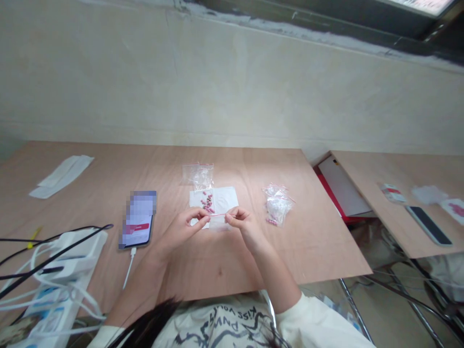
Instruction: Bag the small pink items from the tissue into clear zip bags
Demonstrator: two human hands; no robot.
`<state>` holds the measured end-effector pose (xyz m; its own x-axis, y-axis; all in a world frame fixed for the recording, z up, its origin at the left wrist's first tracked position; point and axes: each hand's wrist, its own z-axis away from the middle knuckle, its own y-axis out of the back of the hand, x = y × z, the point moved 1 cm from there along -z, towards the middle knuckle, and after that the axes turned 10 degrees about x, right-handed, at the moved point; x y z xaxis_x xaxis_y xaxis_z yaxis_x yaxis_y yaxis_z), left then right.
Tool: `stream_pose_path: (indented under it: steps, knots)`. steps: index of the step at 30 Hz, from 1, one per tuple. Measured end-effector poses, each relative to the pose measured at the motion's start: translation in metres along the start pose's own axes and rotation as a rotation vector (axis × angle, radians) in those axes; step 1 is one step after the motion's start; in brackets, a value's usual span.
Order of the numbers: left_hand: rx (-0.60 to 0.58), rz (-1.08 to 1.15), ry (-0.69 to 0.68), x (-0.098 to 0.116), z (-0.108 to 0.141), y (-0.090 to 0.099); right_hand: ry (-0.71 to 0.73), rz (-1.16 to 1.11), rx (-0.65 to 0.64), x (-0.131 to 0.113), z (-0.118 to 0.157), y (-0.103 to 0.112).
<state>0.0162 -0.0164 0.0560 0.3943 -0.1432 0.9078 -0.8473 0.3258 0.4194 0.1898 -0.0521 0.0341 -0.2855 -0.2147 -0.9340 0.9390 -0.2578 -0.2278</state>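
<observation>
The left hand [183, 231] and right hand [242, 226] are close together, pinching a small clear zip bag [219, 223] by its red-lined edge, apparently keeping it taut over a white paper sheet [226, 199] bearing small pink pieces [208, 202]. A clear bag [197, 176] lies just beyond; a pink-flecked bag [278, 205] lies right of the hands.

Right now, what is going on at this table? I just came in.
A person pinches what looks like a small clear bag with a red seal between the left hand and right hand, over a white paper sheet holding pink beads. One clear zip bag lies behind the sheet, another to its right, both on the plywood table.
</observation>
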Motion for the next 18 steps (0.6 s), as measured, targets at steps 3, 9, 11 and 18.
stream_pose_path:
  steps: [3,9,11,18]
  knots:
    - [0.030,0.021,0.024,0.001,-0.001,-0.002,-0.029,0.047,-0.008,0.010,0.003,-0.005]
    - [0.036,0.029,0.084,-0.015,-0.001,-0.010,0.114,0.139,0.281,0.027,0.006,0.029]
    - [0.058,0.029,0.113,-0.022,-0.001,-0.009,0.219,0.262,0.562,0.021,0.003,0.058]
    - [0.077,0.004,0.211,-0.042,0.006,-0.001,0.237,1.177,1.195,0.020,-0.026,0.126]
